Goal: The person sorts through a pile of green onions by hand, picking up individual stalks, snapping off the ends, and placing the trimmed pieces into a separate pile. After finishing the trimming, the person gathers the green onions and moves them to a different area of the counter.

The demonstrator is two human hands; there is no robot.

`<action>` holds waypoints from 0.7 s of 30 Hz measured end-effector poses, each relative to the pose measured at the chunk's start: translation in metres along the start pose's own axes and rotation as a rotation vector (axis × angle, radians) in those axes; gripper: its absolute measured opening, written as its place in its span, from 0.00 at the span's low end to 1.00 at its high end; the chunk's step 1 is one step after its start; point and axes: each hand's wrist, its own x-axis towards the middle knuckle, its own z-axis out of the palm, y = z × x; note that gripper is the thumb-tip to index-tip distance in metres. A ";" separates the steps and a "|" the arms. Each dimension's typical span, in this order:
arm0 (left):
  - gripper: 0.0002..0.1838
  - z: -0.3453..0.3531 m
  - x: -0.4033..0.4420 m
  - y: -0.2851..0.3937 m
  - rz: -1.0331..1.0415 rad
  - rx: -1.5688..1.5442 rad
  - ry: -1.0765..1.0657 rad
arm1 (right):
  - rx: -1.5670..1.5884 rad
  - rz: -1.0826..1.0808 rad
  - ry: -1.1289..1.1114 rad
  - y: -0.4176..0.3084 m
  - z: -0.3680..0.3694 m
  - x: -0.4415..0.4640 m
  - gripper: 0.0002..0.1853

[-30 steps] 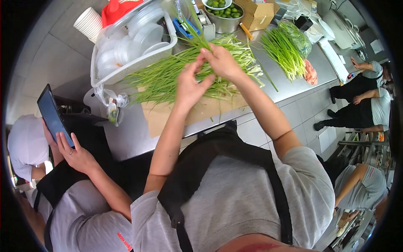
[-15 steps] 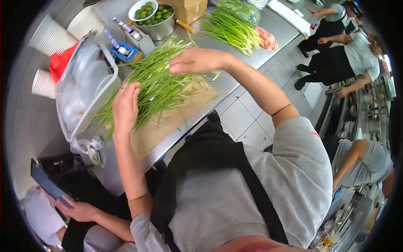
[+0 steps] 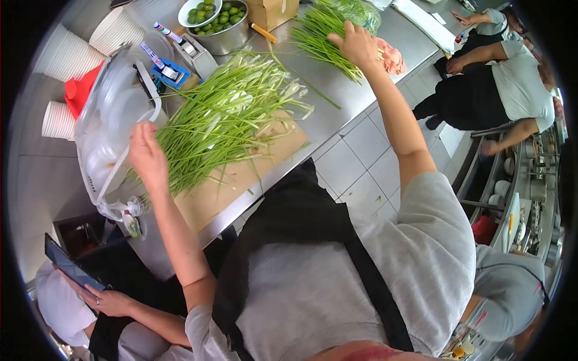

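Note:
A loose pile of long green stalks, like garlic chives [image 3: 223, 120], lies across a tan cutting board [image 3: 283, 135]. At the pile's left edge is my left hand [image 3: 147, 156], its fingers curled together; whether a stalk is in them is hidden. My right hand [image 3: 356, 47] reaches to the far side of the table, over a second bundle of green stalks [image 3: 322, 39]. Its thumb stands apart from the fingers, and nothing shows in its grasp. A single stalk [image 3: 322, 93] lies on the metal between the two heaps.
A white crate of plastic lids [image 3: 159, 114] borders the pile. Behind stand a tape dispenser [image 3: 198, 55], a metal pot of limes [image 3: 232, 39] and a cardboard box [image 3: 271, 13]. A pink cloth [image 3: 392, 57] lies by the bundle. A person holding a tablet [image 3: 69, 262] sits at lower left.
My right hand has moved from above the pile to the far bundle, away to the upper right. My left hand has drawn left to the pile's edge. One stalk now lies apart on the metal.

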 end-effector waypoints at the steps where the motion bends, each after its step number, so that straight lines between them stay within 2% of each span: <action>1: 0.11 0.003 -0.001 0.007 0.096 0.023 -0.002 | -0.259 -0.018 0.120 0.009 0.022 0.001 0.38; 2: 0.11 0.006 -0.002 0.011 0.190 0.046 -0.006 | -0.258 -0.023 0.121 0.019 0.042 0.003 0.38; 3: 0.08 0.007 -0.004 0.011 0.177 -0.039 -0.020 | -0.313 -0.015 0.022 0.026 0.063 0.002 0.42; 5: 0.07 0.004 -0.010 0.012 0.156 -0.015 -0.061 | -0.336 0.028 -0.167 0.030 0.070 0.005 0.47; 9: 0.09 -0.001 -0.029 0.007 0.150 0.036 -0.098 | -0.246 0.019 -0.203 0.012 0.050 0.005 0.49; 11: 0.10 0.002 -0.041 -0.004 0.130 0.022 -0.081 | -0.233 -0.044 0.088 -0.006 0.036 0.001 0.43; 12: 0.13 0.002 -0.047 -0.008 0.150 0.084 -0.132 | -0.221 -0.062 0.080 -0.016 0.036 0.001 0.43; 14: 0.16 0.000 -0.058 -0.014 0.166 0.154 -0.188 | 0.001 -0.347 0.221 -0.034 0.034 -0.003 0.28; 15: 0.19 0.001 -0.061 -0.010 0.211 0.249 -0.125 | 0.212 -0.495 0.261 -0.048 0.026 -0.005 0.14; 16: 0.23 0.003 -0.064 -0.005 0.259 0.340 -0.060 | 0.217 -0.499 0.261 -0.065 0.017 -0.009 0.14; 18: 0.23 0.010 -0.071 0.006 0.260 0.322 -0.091 | 0.467 -0.663 -0.017 -0.102 0.004 -0.018 0.08; 20: 0.25 0.018 -0.074 0.018 0.272 0.284 -0.149 | 0.687 -0.831 0.036 -0.136 0.007 -0.026 0.07; 21: 0.25 0.023 -0.073 0.025 0.271 0.284 -0.144 | 0.685 -0.835 0.038 -0.151 0.011 -0.027 0.07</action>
